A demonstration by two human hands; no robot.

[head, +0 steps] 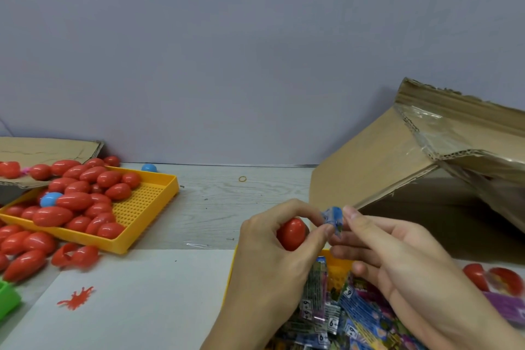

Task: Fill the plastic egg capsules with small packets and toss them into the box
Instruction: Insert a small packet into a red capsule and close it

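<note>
two hands (335, 239), one red capsule (291, 233), one folded packet (333, 217)

A pale wood-grain tabletop (216, 207) runs up to a plain lilac-grey wall (227, 51). A small rubber band (242, 178) lies on the bare wood near the wall. A white sheet (136, 298) covers the near part of the tabletop, and a red splat-shaped piece (75, 298) lies flat on it. At the left edge a green plastic object (8, 300) is partly cut off. At the far right edge a purple object (504, 305) lies on the tabletop, too blurred to identify.
</note>
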